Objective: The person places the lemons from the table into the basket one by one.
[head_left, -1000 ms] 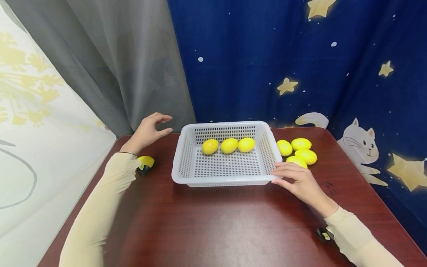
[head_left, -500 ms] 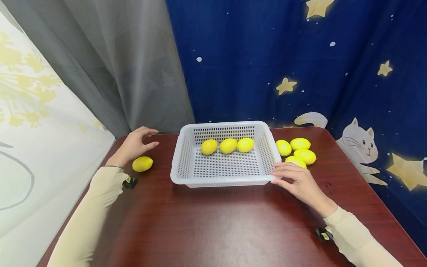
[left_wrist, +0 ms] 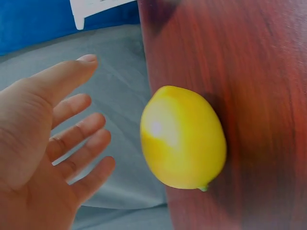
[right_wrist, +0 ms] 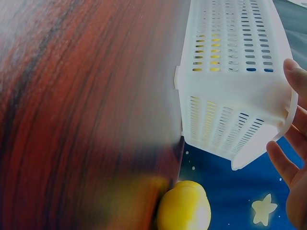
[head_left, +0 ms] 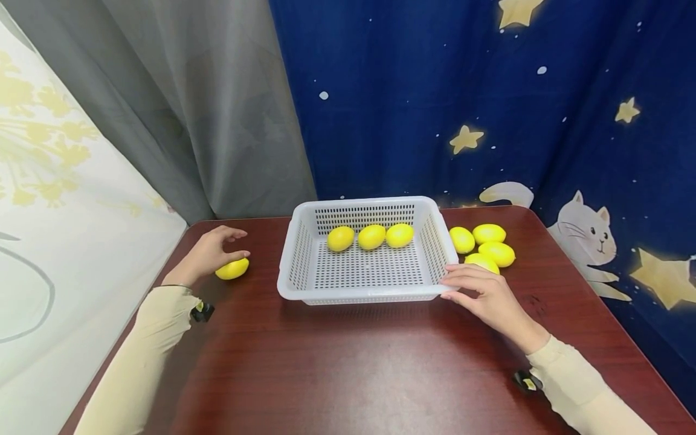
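My left hand [head_left: 205,257] hovers just over a lone lemon [head_left: 234,270] on the left of the table, fingers loosely spread. In the left wrist view the lemon [left_wrist: 184,139] lies apart from the fingertips, and nothing is in the palm. A white perforated plastic basket [head_left: 375,293] stands at mid-table with three lemons in a row inside it, toward its back. At its near right corner my right hand [head_left: 489,299] grips the rim between thumb and fingers. The right wrist view shows the thumb and fingertips [right_wrist: 276,155] at the corner of the basket [right_wrist: 216,86].
Several lemons [head_left: 497,254] cluster on the table right of the basket, the nearest partly hidden behind my right hand. The reddish-brown table [head_left: 348,368] backs onto a grey curtain [head_left: 244,121] and a blue star-printed curtain [head_left: 380,121].
My left hand has moved left and down from beside the basket to the lone lemon, now partly covering it. The right hand keeps its grip on the basket rim.
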The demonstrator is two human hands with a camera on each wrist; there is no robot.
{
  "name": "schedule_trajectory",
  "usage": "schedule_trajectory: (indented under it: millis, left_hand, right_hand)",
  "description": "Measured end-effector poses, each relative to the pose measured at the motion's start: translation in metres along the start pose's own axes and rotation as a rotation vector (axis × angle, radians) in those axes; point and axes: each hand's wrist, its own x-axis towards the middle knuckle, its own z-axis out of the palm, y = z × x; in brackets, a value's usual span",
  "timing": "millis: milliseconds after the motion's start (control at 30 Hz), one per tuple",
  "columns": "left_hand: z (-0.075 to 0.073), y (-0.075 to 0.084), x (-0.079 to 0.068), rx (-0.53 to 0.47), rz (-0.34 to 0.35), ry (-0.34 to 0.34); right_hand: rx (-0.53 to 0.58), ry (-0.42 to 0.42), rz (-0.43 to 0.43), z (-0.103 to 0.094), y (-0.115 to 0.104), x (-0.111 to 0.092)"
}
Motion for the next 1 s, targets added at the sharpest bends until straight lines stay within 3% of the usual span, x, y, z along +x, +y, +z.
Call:
schedule_trajectory:
  millis: [267, 667, 1000]
  left_hand:
    - [0.008, -0.010, -0.010, -0.020, -0.028, -0.082]
    - [0.017, -0.020, -0.016, 0.021, -0.036, -0.085]
    - [0.017, -0.019, -0.022, 0.046, -0.072, -0.107]
  right_hand:
    - [0.003, -0.002, -0.001, 0.001, 0.001, 0.000]
    - [-0.006, 0.003, -0.001, 0.000, 0.000, 0.000]
    - [0.003, 0.006, -0.001, 0.000, 0.000, 0.000]
